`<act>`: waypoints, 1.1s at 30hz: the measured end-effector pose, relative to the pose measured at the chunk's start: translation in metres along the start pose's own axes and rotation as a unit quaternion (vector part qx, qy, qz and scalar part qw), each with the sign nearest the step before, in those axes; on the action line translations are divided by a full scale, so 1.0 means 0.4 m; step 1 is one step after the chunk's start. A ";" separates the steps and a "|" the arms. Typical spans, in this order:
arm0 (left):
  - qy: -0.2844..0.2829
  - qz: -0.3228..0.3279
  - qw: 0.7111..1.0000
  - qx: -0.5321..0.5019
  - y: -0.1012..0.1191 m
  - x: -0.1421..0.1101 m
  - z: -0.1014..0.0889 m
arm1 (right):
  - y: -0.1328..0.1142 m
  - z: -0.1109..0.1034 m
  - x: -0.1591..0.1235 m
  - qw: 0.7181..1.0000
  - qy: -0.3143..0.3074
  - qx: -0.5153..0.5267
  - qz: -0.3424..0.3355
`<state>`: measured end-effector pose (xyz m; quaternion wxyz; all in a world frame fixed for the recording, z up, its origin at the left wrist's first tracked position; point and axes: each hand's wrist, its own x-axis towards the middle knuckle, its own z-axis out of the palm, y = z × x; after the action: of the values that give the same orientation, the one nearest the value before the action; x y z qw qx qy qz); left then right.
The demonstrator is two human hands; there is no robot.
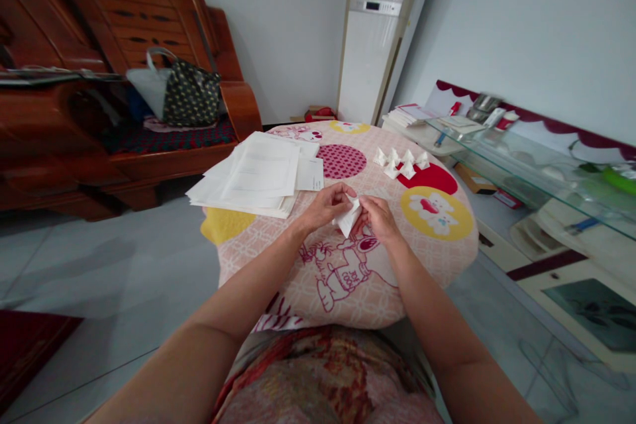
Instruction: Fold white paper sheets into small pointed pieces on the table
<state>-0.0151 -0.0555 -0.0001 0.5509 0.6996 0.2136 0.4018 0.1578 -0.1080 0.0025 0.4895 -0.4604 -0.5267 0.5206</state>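
Between my two hands, above the near middle of the round table, is a small piece of folded white paper (348, 218) with a point facing down toward me. My left hand (328, 205) pinches its upper left side with thumb and fingers. On the right edge, the fingers of my right hand (377, 215) are closed, with the thumb near the top of the fold. Several small pointed shapes of folded white paper (392, 165) stand in a cluster farther back on the right. To the left lies a spread stack of white paper sheets (263, 172).
A patterned pink cloth (368, 305) covers the table. At right stands a glass-topped cabinet (536, 179) with papers and a metal pot (484, 105). A wooden bench (124, 13) at left carries bags (191, 93). Behind the table is a tall white air conditioner (372, 46).
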 end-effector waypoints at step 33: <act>0.086 -0.045 0.974 -0.206 0.021 0.004 -0.038 | 0.000 -0.048 0.012 0.990 0.041 0.138 -0.001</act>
<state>-0.0274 -0.0480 0.0095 0.6803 0.5233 0.2037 0.4709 0.1764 -0.1014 0.0021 0.5699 -0.4092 -0.4297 0.5685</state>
